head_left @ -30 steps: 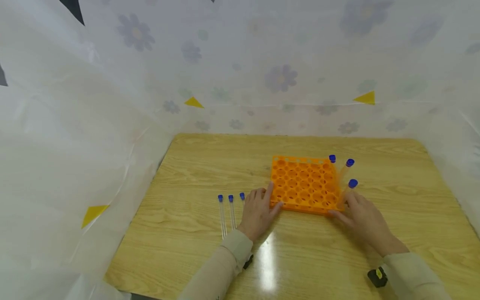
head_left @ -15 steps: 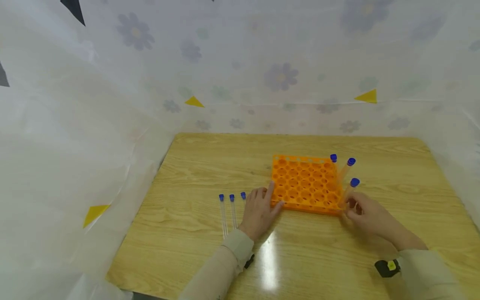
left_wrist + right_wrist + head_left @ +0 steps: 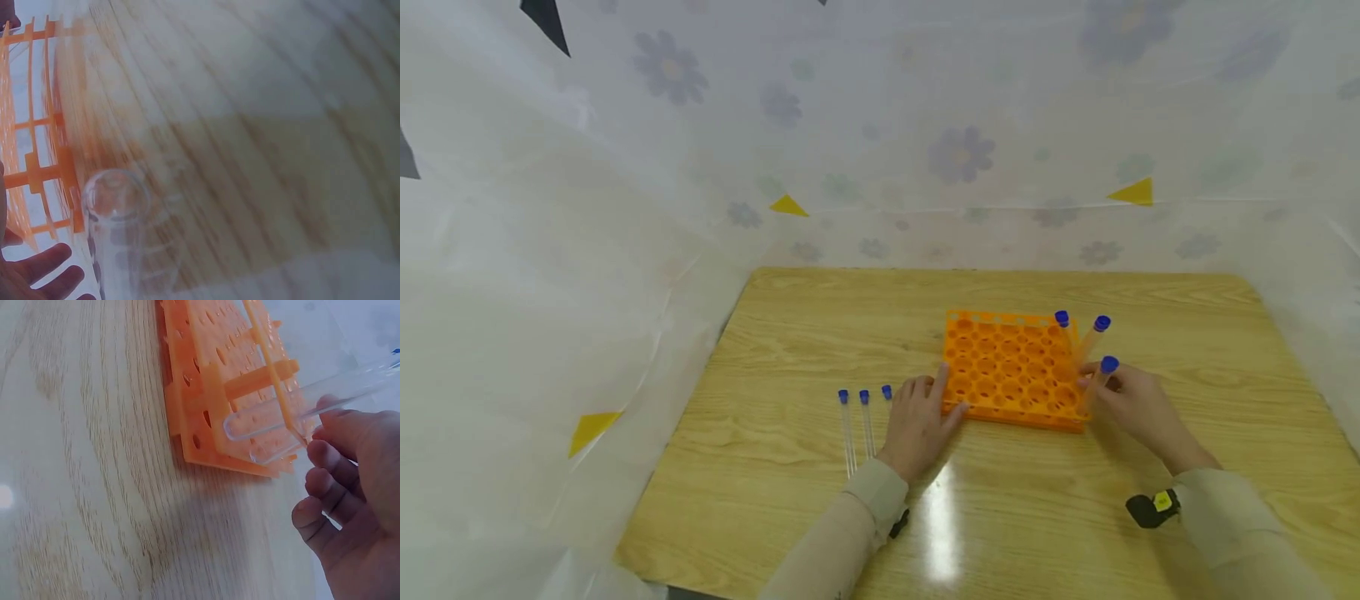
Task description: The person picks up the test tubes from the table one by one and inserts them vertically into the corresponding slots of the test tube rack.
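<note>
An orange test tube rack (image 3: 1007, 367) stands on the wooden table. My left hand (image 3: 917, 425) rests against its near left corner, index finger along the side and thumb at the front edge. In the left wrist view its fingers (image 3: 47, 265) are extended. At the rack's right end, three blue-capped test tubes lean in its holes: a front one (image 3: 1109, 365), a middle one (image 3: 1101, 323) and a back one (image 3: 1062, 317). My right hand (image 3: 1142, 412) reaches in behind the front tube. Its thumb and index finger (image 3: 319, 453) pinch a clear tube at the rack's top plate.
Several blue-capped tubes (image 3: 847, 429) lie on the table left of the rack, partly hidden by my left arm. A rounded clear tube end (image 3: 115, 194) shows close to the left wrist camera. White sheeting (image 3: 887, 150) surrounds the table at the back and sides.
My right hand drew back from the rack's front right corner, then moved in farther back along the right end. The back tube's cap shifted slightly left. My left hand stayed still.
</note>
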A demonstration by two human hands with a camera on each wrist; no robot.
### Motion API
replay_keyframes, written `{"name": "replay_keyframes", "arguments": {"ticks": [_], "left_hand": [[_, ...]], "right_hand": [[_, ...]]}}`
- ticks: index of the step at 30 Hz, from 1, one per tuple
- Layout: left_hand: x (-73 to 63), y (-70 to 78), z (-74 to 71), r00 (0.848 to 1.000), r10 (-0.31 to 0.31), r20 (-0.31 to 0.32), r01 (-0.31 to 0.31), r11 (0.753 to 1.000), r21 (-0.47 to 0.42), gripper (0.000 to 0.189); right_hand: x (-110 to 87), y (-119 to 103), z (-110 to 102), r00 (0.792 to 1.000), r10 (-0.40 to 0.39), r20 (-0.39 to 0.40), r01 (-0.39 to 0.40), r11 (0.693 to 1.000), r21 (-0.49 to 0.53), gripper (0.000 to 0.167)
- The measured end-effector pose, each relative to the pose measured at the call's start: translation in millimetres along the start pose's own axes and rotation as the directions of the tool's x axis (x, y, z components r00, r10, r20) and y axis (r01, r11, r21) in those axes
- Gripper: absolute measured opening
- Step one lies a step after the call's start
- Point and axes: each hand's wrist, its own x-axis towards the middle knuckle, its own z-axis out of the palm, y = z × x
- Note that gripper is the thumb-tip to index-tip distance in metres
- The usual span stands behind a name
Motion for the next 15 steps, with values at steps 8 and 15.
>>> {"name": "replay_keyframes", "arguments": {"ticks": [8, 15], "left_hand": [[-0.1, -0.6, -0.2, 0.999, 0.022, -0.038, -0.021, 0.999, 0.027, 0.07], [-0.1, -0.8, 0.8, 0.999, 0.031, -0.043, -0.03, 0.999, 0.036, 0.07]], "right_hand": [[3.5, -1.3, 0.4, 1.0, 0.002, 0.031, -0.001, 1.0, -0.012, 0.033], [2.2, 0.0, 3.5, 0.998, -0.062, 0.0, 0.062, 0.998, -0.009, 0.026]]}}
